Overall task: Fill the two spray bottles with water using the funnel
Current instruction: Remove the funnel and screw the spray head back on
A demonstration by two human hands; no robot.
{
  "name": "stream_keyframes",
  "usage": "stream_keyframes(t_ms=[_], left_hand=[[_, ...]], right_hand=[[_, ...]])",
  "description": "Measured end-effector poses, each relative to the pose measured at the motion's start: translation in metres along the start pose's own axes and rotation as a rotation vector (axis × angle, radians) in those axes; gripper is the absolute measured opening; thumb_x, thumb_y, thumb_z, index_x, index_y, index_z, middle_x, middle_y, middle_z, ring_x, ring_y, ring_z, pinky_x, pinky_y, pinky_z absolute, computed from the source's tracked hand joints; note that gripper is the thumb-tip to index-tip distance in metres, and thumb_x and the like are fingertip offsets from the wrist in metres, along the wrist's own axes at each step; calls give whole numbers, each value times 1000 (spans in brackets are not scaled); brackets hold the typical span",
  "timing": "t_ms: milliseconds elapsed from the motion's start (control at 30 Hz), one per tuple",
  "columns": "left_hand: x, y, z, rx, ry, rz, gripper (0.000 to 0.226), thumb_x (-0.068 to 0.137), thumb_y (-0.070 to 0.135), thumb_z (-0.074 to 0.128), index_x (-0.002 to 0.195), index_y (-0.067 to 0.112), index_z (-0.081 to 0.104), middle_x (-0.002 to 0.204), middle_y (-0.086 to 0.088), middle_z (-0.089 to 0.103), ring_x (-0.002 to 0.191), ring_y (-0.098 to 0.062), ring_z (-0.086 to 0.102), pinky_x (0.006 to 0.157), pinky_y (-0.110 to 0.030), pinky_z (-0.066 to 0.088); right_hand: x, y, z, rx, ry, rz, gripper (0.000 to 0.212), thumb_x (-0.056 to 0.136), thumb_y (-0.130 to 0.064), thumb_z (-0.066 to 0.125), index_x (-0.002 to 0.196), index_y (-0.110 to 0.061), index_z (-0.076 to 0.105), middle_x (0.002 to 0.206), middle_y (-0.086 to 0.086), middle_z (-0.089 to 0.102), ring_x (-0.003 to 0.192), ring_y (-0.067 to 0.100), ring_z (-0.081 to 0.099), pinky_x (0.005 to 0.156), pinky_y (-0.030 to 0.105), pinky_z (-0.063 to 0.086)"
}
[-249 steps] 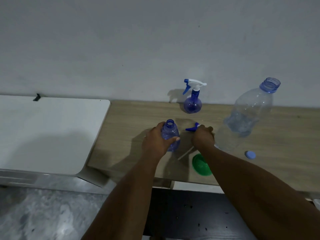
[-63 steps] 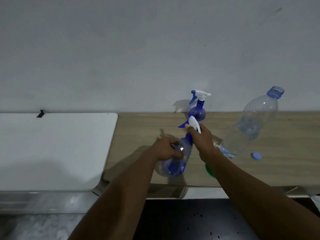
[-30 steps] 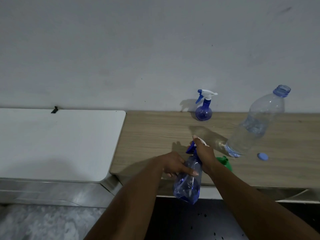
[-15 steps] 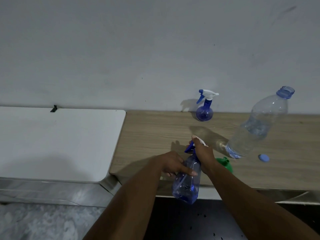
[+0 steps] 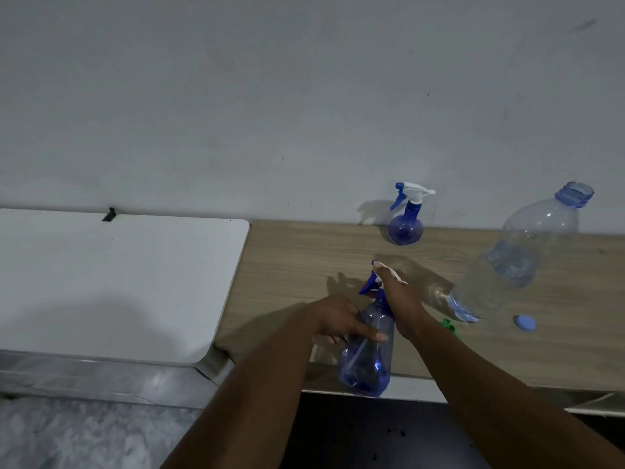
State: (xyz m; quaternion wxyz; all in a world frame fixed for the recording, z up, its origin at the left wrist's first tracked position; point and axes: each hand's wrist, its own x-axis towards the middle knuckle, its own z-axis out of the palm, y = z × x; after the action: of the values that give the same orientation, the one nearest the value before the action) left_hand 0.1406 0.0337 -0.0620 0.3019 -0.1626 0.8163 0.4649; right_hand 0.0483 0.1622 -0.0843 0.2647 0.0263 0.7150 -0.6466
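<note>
I hold a blue spray bottle point(image 5: 367, 360) in the air over the front edge of the wooden table point(image 5: 304, 265). My left hand point(image 5: 333, 319) grips its body from the left. My right hand point(image 5: 397, 299) is closed over its white and blue trigger head point(image 5: 368, 282). A second blue spray bottle point(image 5: 406, 221), with its head on, stands at the back by the wall. The green funnel point(image 5: 449, 326) lies on the table, mostly hidden behind my right forearm. A large clear water bottle point(image 5: 517, 262) stands uncapped at the right, holding some water.
The water bottle's blue cap point(image 5: 524, 323) lies on the table just right of its base. A white tabletop point(image 5: 111, 282) adjoins the wooden one on the left. A plain wall rises directly behind both. Below the front edge is a dark floor.
The trigger head went from the table onto the near spray bottle. Both hands brought that bottle from the table toward me, over the front edge. In the last half second little has moved.
</note>
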Motion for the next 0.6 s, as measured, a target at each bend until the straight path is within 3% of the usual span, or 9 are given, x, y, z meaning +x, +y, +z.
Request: stream_keyframes(t_ms=[167,333,500,600], left_hand=[[8,11,-28,14,240,95,67,65,52,89,114,13,67,103,1,70,88,-13,66,75,-26,53],[34,15,-54,-11,595,136,69,58,58,88,110,19,64,97,3,68,88,-18,65,81,-37,55],[66,24,-78,-34,746,211,41,78,47,75,106,20,63,99,2,70,89,-21,67,80,-35,54],[81,30,-93,-21,773,252,25,86,32,69,104,15,63,94,-2,71,83,-22,67,73,-31,51]], right_hand=[[12,-49,-2,-180,12,-276,27,92,-27,62,93,0,62,88,11,66,76,19,59,70,36,49],[32,-110,4,-571,-12,-566,10,90,-22,69,91,-12,67,80,-5,68,71,5,62,63,15,43],[59,-148,14,-783,-34,-699,9,90,-24,70,95,-17,70,80,-7,67,70,4,61,63,19,42],[75,-164,21,-808,-30,-713,8,91,-24,70,96,-18,72,86,-4,69,78,13,62,72,27,48]])
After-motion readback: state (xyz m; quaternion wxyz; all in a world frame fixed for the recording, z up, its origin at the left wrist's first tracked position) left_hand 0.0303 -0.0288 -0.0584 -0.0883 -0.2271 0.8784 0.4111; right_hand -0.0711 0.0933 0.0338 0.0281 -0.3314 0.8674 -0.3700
